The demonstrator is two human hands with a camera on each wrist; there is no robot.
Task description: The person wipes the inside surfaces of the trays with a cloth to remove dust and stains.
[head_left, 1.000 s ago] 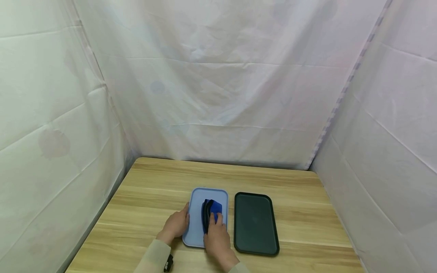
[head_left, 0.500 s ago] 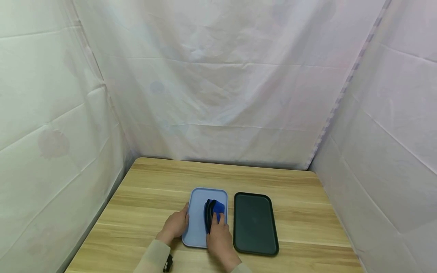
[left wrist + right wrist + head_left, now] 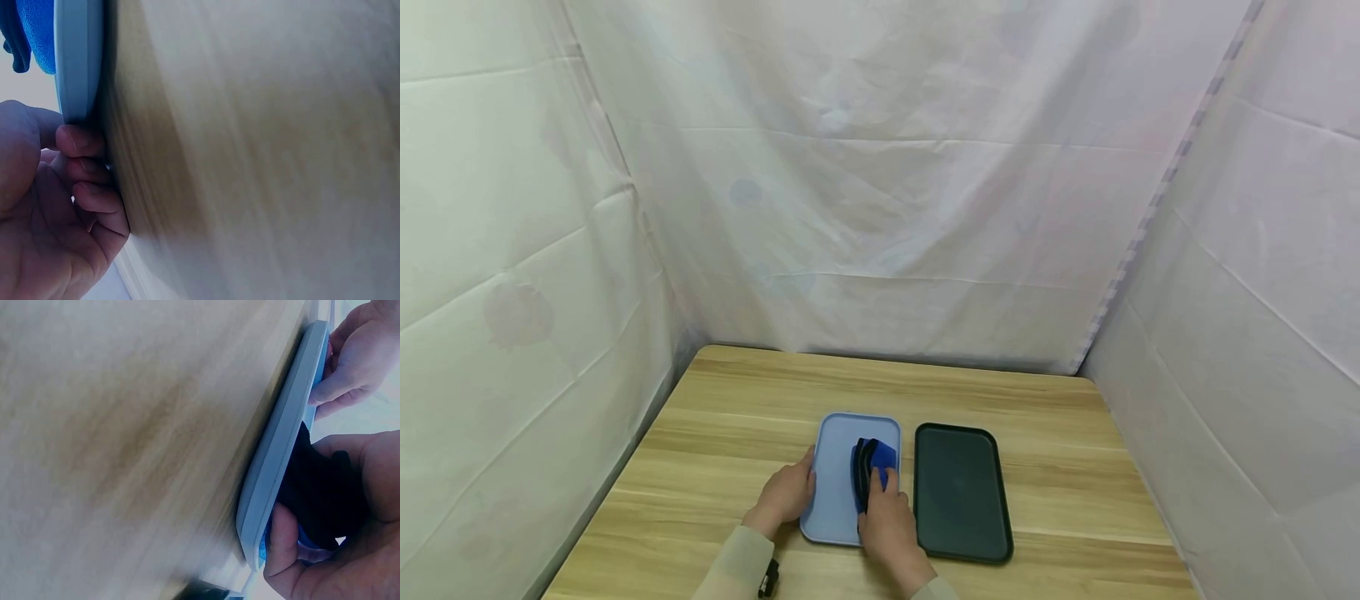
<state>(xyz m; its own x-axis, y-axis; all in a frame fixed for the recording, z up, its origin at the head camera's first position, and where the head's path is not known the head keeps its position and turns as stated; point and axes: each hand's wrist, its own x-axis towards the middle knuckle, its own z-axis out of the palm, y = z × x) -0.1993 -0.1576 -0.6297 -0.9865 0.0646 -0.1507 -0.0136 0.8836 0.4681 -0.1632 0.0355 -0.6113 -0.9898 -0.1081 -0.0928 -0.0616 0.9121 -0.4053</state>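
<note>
A light blue tray lies on the wooden table. My left hand grips its left rim; the left wrist view shows the thumb over the rim and curled fingers at the outer side. Over the tray's right half, my right hand holds a blue-and-black cleaning pad, blue and fuzzy with a curved black part on top. In the right wrist view, thumb and fingers close round the black part, low against the tray. The palm hides the pad's near end.
A dark green tray lies just right of the blue one, a narrow strip of wooden table between them. White cloth hangs behind and along both sides of the table.
My right hand and the pad have slid rightward across the blue tray, toward its right rim. My left hand and both trays stay in place.
</note>
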